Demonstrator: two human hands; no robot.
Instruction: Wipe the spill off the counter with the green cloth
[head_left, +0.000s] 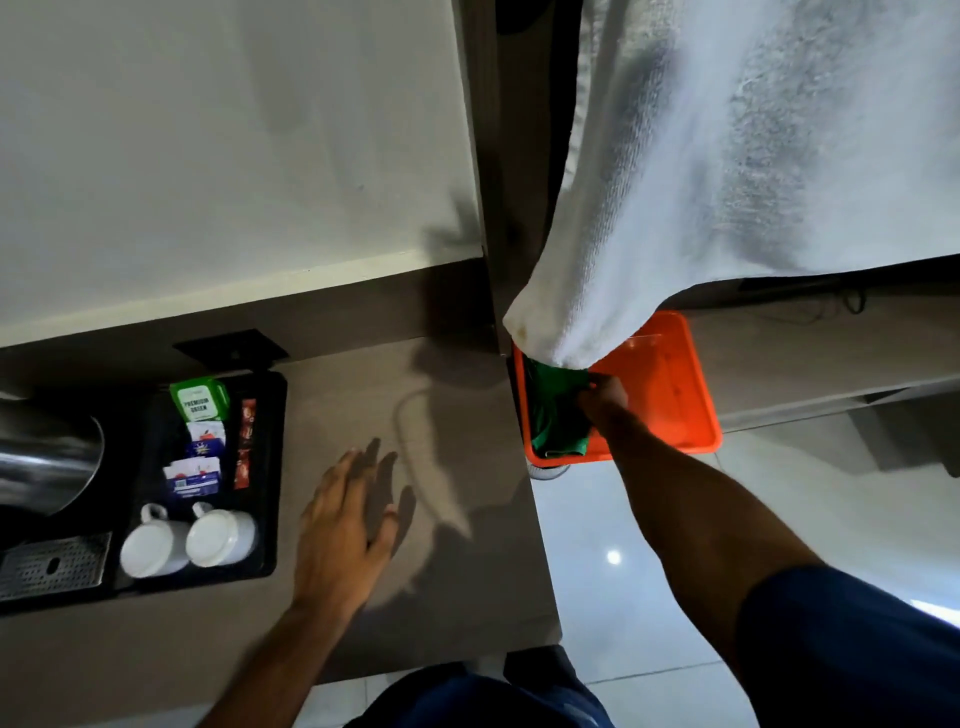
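The green cloth lies crumpled in an orange bin just past the counter's right end. My right hand reaches into the bin with its fingers closed on the cloth. My left hand hovers flat over the grey-brown counter, fingers spread, holding nothing. I cannot make out a spill on the counter in this dim light. A white towel hangs down over the bin and hides the cloth's upper part.
A black tray at the left holds two white cups, tea packets and sachets. A metal kettle and a drip grate sit at the far left. White tiled floor lies right of the counter.
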